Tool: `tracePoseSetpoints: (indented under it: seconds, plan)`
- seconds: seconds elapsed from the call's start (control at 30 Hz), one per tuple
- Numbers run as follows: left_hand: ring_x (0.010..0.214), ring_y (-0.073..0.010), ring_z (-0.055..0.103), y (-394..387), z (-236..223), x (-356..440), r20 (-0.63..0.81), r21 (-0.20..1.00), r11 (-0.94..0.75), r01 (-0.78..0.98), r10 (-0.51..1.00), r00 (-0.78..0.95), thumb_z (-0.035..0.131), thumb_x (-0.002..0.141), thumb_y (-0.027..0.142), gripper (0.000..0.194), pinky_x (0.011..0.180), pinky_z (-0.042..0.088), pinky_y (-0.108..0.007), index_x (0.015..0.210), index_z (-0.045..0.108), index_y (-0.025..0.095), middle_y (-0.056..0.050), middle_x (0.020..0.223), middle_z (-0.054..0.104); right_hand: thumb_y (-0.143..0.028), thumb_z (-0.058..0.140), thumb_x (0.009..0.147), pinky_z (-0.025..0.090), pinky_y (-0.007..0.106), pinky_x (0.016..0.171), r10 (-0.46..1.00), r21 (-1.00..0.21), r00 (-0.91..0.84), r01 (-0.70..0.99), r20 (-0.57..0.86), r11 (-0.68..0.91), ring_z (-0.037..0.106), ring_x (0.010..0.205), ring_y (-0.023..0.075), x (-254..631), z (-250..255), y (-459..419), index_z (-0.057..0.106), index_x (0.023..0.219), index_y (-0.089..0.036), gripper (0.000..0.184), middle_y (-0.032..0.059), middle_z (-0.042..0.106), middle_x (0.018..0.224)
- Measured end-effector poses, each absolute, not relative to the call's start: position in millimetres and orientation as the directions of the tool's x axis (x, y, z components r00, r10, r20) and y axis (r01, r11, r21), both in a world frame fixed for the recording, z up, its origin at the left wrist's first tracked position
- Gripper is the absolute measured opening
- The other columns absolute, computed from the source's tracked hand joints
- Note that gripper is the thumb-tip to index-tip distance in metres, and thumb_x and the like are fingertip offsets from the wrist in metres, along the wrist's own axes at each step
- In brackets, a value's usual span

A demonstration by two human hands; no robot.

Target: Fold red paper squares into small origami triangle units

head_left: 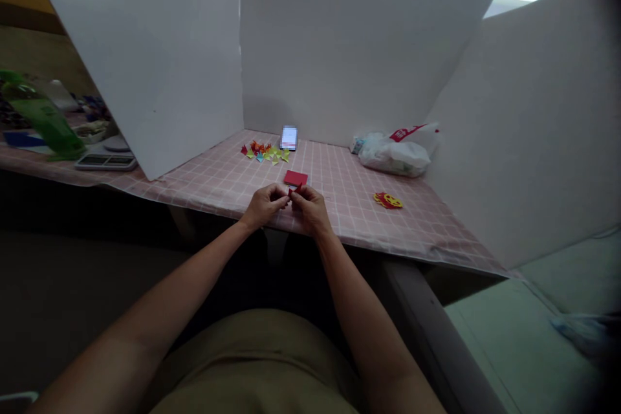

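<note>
Pinching a small red paper piece (292, 192) between both sets of fingertips, just above the near edge of the table (436, 233), centre of frame. Left hand (264, 206) and right hand (309, 207) meet at the piece, both closed on it; it is too small to tell which fold is being worked.

Risks, as judged:
- Piece sits over the table edge, with dark floor below. A slipped pinch would drop it out of sight.
- Thin paper under two opposing pinches could tear or crease crooked if the hands pull apart unevenly.
- Red paper stack (295, 178) lies just beyond the knuckles; a forward nudge could fan its sheets.

Materials and shapes:
- Tablecloth: pink and white check, smooth, likely plastic sheet, slightly glossy.
- Stack: flat, square, matte red.
- Folded paper pieces (265, 152): small pointed shapes in red, orange, yellow, green, clustered upper centre beside a phone (289, 137), screen lit.
- Plastic bag (395, 152): thin, crinkled, translucent white with red print, right of centre.
- Red and yellow cut-out (387, 200): flat, rounded outline, right of the hands.
- White boards (339, 52): stiff, matte, standing on three sides.
- Far left: green bottle (41, 116), tilted; calculator (105, 161), flat grey.
</note>
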State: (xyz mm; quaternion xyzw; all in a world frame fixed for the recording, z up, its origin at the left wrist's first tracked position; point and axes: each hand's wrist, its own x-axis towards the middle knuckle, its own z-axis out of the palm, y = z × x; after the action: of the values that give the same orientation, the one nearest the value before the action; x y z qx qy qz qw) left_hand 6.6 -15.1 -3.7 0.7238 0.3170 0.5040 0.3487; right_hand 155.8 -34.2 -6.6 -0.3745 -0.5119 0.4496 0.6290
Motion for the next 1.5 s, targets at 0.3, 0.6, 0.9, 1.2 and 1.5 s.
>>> tracePoseSetpoints:
  seconds: [0.3,0.6,0.9,1.2,1.5]
  plan:
    - [0.066,-0.0144,0.059,-16.3,-2.4,6.6,0.496,0.821,-0.552,0.144,0.816,0.296,0.069,0.078,0.028,0.013,0.067,0.047,-0.027,0.070,0.066,0.018,0.000,0.070,0.066,-0.034,0.071,0.069,0.041,0.025,0.058,0.946,-0.934,0.104,-0.159,0.307,0.321,0.050,0.058,0.0114,157.2,-9.0,-32.4,0.057,0.066,-0.020,0.020,-0.0042,0.055,0.063]
    - [0.060,-0.0136,0.060,-8.6,0.2,5.3,0.400,0.885,-0.459,0.078,0.834,0.380,0.066,0.080,0.042,0.026,0.060,0.048,-0.026,0.082,0.063,0.016,0.000,0.071,0.065,-0.036,0.072,0.069,0.039,0.025,0.057,0.949,-0.930,0.126,-0.201,0.288,0.308,0.049,0.057,0.0110,156.9,-6.7,-34.1,0.059,0.067,-0.020,0.021,-0.0045,0.055,0.063]
    - [0.054,-0.0105,0.051,-10.6,2.0,1.2,0.359,0.904,-0.423,0.065,0.831,0.426,0.066,0.081,0.038,0.026,0.055,0.041,-0.023,0.069,0.059,0.016,0.003,0.059,0.057,-0.033,0.074,0.068,0.040,0.026,0.060,0.942,-0.917,0.152,-0.225,0.300,0.328,0.050,0.059,0.0115,158.1,-9.0,-32.3,0.060,0.064,-0.020,0.020,-0.0035,0.059,0.062]
    - [0.055,-0.0116,0.054,-9.1,5.4,2.3,0.312,0.922,-0.385,0.050,0.812,0.494,0.065,0.084,0.045,0.032,0.056,0.042,-0.024,0.074,0.065,0.015,0.001,0.060,0.059,-0.035,0.078,0.065,0.041,0.026,0.059,0.959,-0.922,0.108,-0.265,0.261,0.281,0.050,0.057,0.0114,158.1,-6.6,-33.7,0.063,0.065,-0.020,0.022,-0.0033,0.058,0.062]
    - [0.051,-0.0096,0.047,-7.0,-1.9,3.2,0.353,0.928,-0.372,-0.014,0.868,0.350,0.065,0.081,0.039,0.025,0.053,0.037,-0.023,0.069,0.059,0.017,0.004,0.058,0.054,-0.043,0.076,0.069,0.041,0.025,0.056,0.974,-0.936,0.072,-0.268,0.217,0.228,0.051,0.056,0.0106,158.8,-6.5,-33.3,0.065,0.070,-0.019,0.026,-0.0024,0.060,0.065]
